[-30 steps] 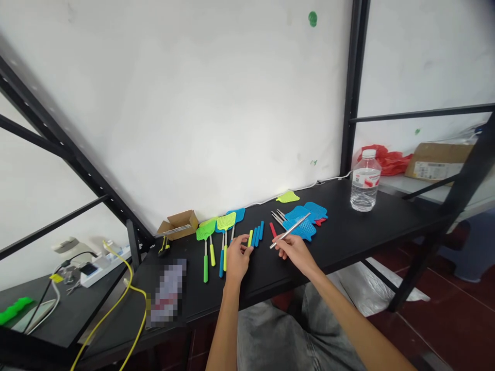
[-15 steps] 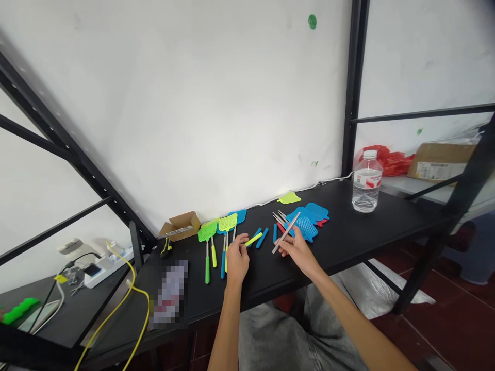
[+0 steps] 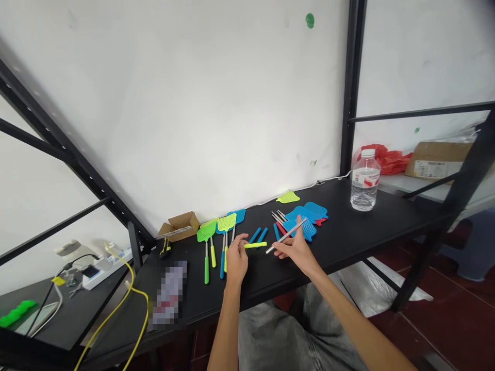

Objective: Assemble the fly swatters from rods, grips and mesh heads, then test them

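My left hand (image 3: 237,257) is closed on a yellow-green handle (image 3: 256,245), which points right. In my right hand (image 3: 296,252) a silver metal rod (image 3: 285,236) is pinched, slanting up to the right. The rod's lower end is just right of the handle's free end, with a small gap between them. Behind my hands lie blue handles (image 3: 262,235) and several thin metal rods (image 3: 279,216). Blue fly swatter heads (image 3: 301,226) are heaped past my right hand. Left of my left hand, assembled fly swatters lie side by side, among them a green one (image 3: 207,268).
A lone yellow-green swatter head (image 3: 288,197) lies by the wall. The water bottle (image 3: 364,183) stands at the right. An opened cardboard box (image 3: 180,227) sits at the back left. A yellow cable (image 3: 145,309) hangs over the left edge, near a power strip (image 3: 108,268).
The yellow-green handle has swung from slanting upward to nearly level. My right hand has tilted the rod flatter and brought its lower end closer to the handle.
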Available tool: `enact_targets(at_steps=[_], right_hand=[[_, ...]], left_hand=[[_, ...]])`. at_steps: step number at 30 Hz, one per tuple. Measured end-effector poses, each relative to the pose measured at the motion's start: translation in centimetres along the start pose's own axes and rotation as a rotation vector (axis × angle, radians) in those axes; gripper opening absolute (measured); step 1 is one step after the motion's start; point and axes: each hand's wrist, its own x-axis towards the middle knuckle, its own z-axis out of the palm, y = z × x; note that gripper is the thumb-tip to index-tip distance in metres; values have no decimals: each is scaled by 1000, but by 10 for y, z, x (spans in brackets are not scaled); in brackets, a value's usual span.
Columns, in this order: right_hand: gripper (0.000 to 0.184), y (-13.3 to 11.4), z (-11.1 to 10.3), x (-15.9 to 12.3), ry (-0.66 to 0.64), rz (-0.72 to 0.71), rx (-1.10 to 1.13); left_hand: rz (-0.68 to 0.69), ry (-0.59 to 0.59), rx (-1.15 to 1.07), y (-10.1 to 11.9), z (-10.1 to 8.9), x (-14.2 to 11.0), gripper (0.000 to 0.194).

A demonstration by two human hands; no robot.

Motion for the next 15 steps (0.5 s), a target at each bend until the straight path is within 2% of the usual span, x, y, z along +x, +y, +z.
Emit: enact_targets(at_steps=[3, 6, 11, 12, 15], right_hand=[[117, 1, -1, 0, -28, -14, -5], [98, 3, -3, 2, -61, -11, 13], [36, 4, -5, 6, -81, 44, 58], [33, 4, -5, 7, -73, 43, 66], [39, 4, -6, 6, -62, 34, 83]], left_hand=[[-1, 1, 5, -1, 0, 0, 31], [-6, -14, 7, -1, 0, 0, 31], [0, -17, 10, -1, 0, 0, 31], [-1, -17, 11, -1, 0, 0, 31], [-4, -19, 16, -2, 1, 0, 31]])
